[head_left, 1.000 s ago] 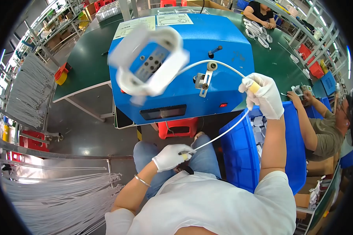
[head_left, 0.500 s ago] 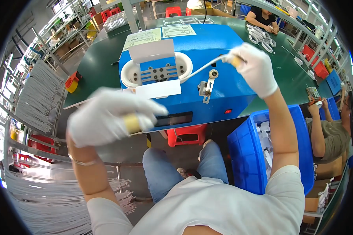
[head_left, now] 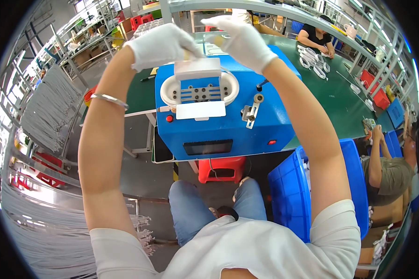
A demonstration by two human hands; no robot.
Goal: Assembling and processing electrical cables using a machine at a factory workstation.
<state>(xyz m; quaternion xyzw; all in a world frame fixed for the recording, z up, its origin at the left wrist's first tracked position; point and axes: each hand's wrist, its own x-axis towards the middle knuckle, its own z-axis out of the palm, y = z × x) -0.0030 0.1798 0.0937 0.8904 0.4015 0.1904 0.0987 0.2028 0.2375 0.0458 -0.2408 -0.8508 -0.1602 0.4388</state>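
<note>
"Any grip, L hand [head_left: 160, 49] or R hand [head_left: 244, 44]?"
"Can't tell; both far side, nr white frame [head_left: 201, 110] on blue machine [head_left: 233, 128]."
"Cord [head_left: 235, 78]?"
"Round frame's right edge; prob part-wrapped, rest to go."

A red plastic stool [head_left: 219, 169] stands on the grey floor [head_left: 146, 176], and a dark pen [head_left: 148, 78] lies on the left part of the long green table [head_left: 342, 109]. On the right, a person in a black top [head_left: 314, 37] sits at the far side of the table, and a person in an olive-green shirt [head_left: 390, 180] sits nearer, with a red bin [head_left: 381, 99] and a blue box [head_left: 395, 113] just past their hands. Far back on the left are crowded metal shelves [head_left: 86, 39] and little red stools [head_left: 142, 20].
</note>
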